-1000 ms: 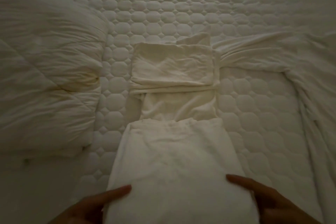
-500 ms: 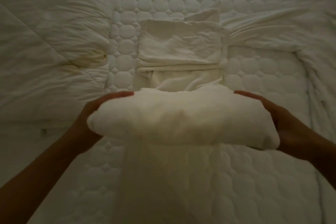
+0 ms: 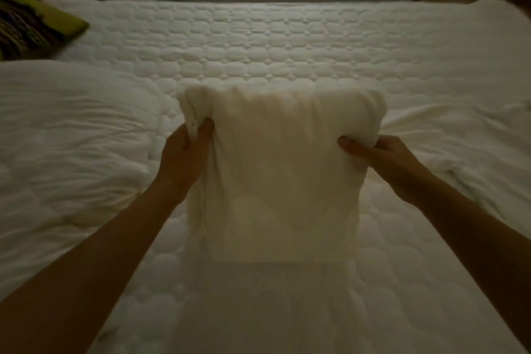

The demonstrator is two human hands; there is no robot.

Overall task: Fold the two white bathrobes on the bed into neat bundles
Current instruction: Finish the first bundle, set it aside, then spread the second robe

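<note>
A: Where's the bathrobe [image 3: 275, 181]?
B: Held up above the quilted mattress [image 3: 287, 46]; the left hand [image 3: 184, 158] pinches its upper left corner, the right hand [image 3: 385, 164] grips its right edge, thumbs on the near face

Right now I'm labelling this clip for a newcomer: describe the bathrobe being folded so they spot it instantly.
On the quilted white bed, between the puffy duvet at left and the crumpled fabric at right, is the bathrobe, a squarish cream bundle. It is the only fabric gripped at its sides by the left hand and right hand.
</note>
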